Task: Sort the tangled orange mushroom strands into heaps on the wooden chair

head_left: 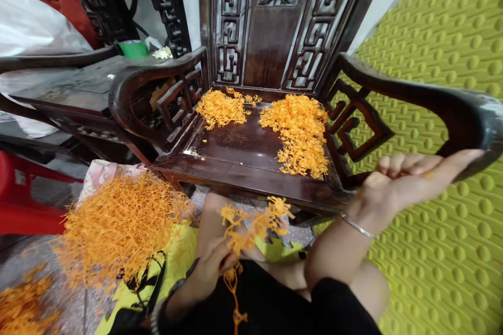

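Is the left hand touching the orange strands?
Touching. The head view shows the left hand closed around the orange strands, which run out from its fingers.

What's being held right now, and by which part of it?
The left hand grips a tangled bunch of orange stringy strands at its middle; the open right hand holds nothing.
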Demonstrator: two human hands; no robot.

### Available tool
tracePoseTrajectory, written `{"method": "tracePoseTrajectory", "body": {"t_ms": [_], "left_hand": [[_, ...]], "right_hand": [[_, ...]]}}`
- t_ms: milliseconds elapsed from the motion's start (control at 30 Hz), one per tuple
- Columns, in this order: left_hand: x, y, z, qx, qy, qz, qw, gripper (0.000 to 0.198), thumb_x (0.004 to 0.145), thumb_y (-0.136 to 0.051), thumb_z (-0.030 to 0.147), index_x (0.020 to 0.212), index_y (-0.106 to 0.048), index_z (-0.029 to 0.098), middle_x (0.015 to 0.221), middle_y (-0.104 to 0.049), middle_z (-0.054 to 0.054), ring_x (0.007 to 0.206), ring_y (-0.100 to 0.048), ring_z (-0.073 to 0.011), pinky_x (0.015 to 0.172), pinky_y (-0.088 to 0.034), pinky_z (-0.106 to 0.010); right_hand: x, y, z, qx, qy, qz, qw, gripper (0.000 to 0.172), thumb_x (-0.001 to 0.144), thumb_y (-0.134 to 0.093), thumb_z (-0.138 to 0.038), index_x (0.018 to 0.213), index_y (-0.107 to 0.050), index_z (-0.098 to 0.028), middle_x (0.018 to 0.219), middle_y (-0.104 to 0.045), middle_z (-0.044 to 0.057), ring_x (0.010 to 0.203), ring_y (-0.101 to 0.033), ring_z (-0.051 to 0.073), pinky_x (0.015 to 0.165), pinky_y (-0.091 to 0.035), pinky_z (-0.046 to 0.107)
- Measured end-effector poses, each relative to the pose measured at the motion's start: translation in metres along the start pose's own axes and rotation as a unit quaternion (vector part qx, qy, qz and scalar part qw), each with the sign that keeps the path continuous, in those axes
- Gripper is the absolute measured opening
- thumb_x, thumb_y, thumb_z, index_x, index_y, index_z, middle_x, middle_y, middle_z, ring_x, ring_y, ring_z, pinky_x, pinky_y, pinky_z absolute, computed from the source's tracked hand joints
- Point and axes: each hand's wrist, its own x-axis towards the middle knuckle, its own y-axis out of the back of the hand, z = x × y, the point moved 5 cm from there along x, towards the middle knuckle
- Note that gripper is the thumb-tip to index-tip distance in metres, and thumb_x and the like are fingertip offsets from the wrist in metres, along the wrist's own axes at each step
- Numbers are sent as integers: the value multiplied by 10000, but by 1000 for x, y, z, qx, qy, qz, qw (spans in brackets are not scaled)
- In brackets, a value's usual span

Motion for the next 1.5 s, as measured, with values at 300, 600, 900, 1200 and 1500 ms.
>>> {"method": "tracePoseTrajectory", "body": {"t_ms": [300,600,900,1200,1500], "left_hand": [[15,13,42,-45,-119,83,988,517,818,-541,636,601,-452,175,419,-258,88,392,-173,-49,450,-140,-242],[34,-1,49,-41,-172,30,984,374,930,-433,522,825,-528,176,457,-315,90,417,-235,-73,470,-187,-238],[54,-21,38,134,-115,15,984,476,894,-457,553,602,-452,177,472,-362,60,424,-277,-69,458,-198,-250],[50,-21,0,191,-125,83,970,526,913,-380,591,587,-452,185,514,-413,26,500,-357,-107,505,-250,-258],[39,-40,-6,152,-83,-15,985,544,919,-362,603,573,-405,185,494,-330,45,480,-299,-90,492,-213,-266]], "right_hand": [[-11,-62,104,-490,115,-323,802,427,942,-372,-433,588,-399,-195,551,-413,2,545,-388,132,605,-321,305],[-8,-27,139,-564,107,-303,761,301,804,-557,-397,874,-635,-116,1195,-542,245,1177,-445,367,998,-315,556],[-178,-25,57,74,-485,-340,802,760,730,-411,-830,1141,-626,-227,1189,-639,114,937,-650,262,830,-530,446],[-163,-6,62,64,-424,-96,898,323,833,-563,-514,1016,-594,-250,948,-663,-4,571,-540,80,476,-437,210],[-117,10,45,-159,-116,-40,980,583,834,-592,-532,500,-257,-191,473,-236,-69,423,-206,55,424,-165,242]]}}
